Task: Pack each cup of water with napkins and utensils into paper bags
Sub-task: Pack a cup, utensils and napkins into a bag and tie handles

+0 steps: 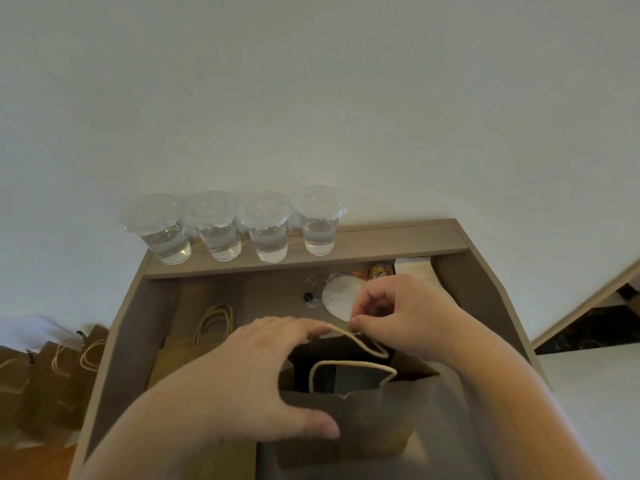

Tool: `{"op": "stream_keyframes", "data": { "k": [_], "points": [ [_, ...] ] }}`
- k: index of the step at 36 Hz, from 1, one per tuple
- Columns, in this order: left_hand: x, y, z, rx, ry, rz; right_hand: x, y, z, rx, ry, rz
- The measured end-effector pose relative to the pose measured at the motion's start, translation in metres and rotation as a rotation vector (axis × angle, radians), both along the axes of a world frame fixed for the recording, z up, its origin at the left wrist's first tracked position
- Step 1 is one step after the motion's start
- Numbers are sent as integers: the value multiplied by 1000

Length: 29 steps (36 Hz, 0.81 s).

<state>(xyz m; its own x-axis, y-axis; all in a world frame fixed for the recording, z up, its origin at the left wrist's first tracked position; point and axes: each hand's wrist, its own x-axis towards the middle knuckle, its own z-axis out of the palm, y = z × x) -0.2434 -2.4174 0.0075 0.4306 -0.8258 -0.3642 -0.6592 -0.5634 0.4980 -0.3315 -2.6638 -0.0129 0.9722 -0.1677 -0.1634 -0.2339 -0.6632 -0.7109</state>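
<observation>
A brown paper bag (pixel 377 420) stands open on the desk just in front of me, with its dark inside showing. My left hand (pixel 263 375) lies over its left rim, thumb on the near wall and fingers at the far edge. My right hand (pixel 398 317) pinches the far cord handle (pixel 360 341) of the bag. The near cord handle (pixel 349 370) hangs free. Several clear lidded cups of water (pixel 221 226) stand in a row on the raised back ledge (pixel 381 244).
A stack of flat paper bags (pixel 207 330) lies at the left of the desk. Behind my right hand are a clear lid (pixel 337 296), a small jar of coloured clips (pixel 381 270) and white napkins (pixel 414 266). More standing bags (pixel 55 375) sit lower left, beyond the desk's side.
</observation>
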Motion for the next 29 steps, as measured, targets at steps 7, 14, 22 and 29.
{"op": "stream_keyframes", "data": {
  "k": [7, 14, 22, 29],
  "points": [
    [-15, -28, -29, -246, -279, 98, -8, 6, 5, -71, 9, 90],
    [-21, -28, -33, -347, -311, 158, -24, 18, 6, -119, -16, 115],
    [-23, -27, -32, -361, -234, 204, -28, 33, 15, -298, -45, 100],
    [-23, -27, -36, -349, -196, 206, -31, 39, 15, -293, 23, 142]
  ]
}}
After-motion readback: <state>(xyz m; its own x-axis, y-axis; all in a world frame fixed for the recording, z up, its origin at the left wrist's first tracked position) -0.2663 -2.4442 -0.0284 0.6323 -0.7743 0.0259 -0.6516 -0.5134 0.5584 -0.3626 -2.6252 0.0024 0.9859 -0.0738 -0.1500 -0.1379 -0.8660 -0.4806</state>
